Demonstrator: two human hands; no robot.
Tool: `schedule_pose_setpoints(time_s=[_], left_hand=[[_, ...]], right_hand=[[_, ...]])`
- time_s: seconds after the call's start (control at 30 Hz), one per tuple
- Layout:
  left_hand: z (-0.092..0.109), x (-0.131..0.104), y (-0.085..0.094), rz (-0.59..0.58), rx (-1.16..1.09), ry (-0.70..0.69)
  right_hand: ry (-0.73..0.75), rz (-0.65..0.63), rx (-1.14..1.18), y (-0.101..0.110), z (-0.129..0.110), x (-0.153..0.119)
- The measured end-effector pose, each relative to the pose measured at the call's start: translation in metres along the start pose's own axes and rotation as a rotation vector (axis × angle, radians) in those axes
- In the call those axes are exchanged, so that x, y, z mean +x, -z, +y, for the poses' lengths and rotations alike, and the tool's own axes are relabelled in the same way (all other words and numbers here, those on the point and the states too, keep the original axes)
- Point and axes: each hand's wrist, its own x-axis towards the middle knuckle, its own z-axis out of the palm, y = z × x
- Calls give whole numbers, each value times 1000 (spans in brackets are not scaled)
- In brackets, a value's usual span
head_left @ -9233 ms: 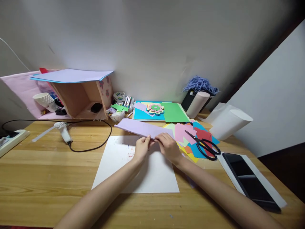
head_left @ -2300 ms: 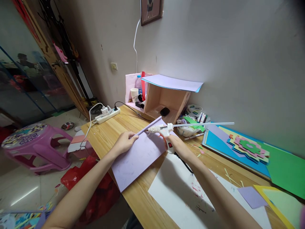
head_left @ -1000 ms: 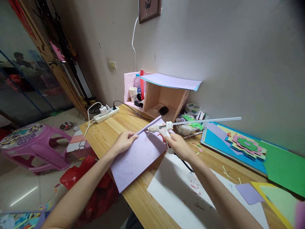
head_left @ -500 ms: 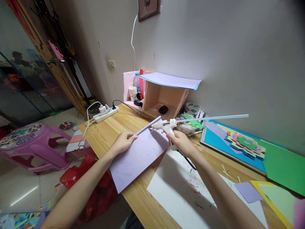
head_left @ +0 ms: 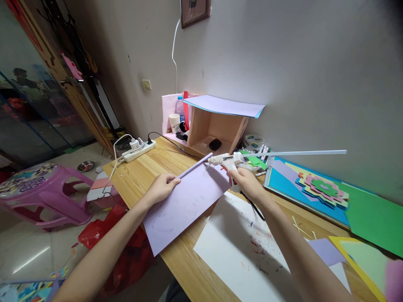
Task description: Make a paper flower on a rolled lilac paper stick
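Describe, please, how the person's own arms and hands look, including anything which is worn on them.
The left hand and right hand wear no gloves, and no rings can be seen. The left forearm and right forearm are slender, with no sleeve, watch or bracelet in view.

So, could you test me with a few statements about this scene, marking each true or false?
1. The right hand holds a glue gun. True.
2. The left hand holds scissors. False: it grips the purple sheet.
3. The white paper on the table is unmarked. False: it bears coloured marks.
4. The layered paper flower has a green piece on top. True.
5. The stool is green all over. False: its sides and legs are pink.
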Motion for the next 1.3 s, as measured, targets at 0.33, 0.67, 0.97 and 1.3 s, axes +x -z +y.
schedule_pose_setpoints(time_s=[0.33, 0.67, 0.97, 1.3], left_hand=[[-1, 0, -1, -19, -45, 19], [-1, 0, -1, -44, -37, 34], [-1, 0, -1, -49, -21, 30], [0, -2, 0, -75, -19, 52]], right_hand=[[7, -93, 105, 0, -4, -1], [45, -57, 81, 0, 4, 2], [-13, -29, 35, 9, 2, 4], [-40, 33, -1, 18, 5, 8]])
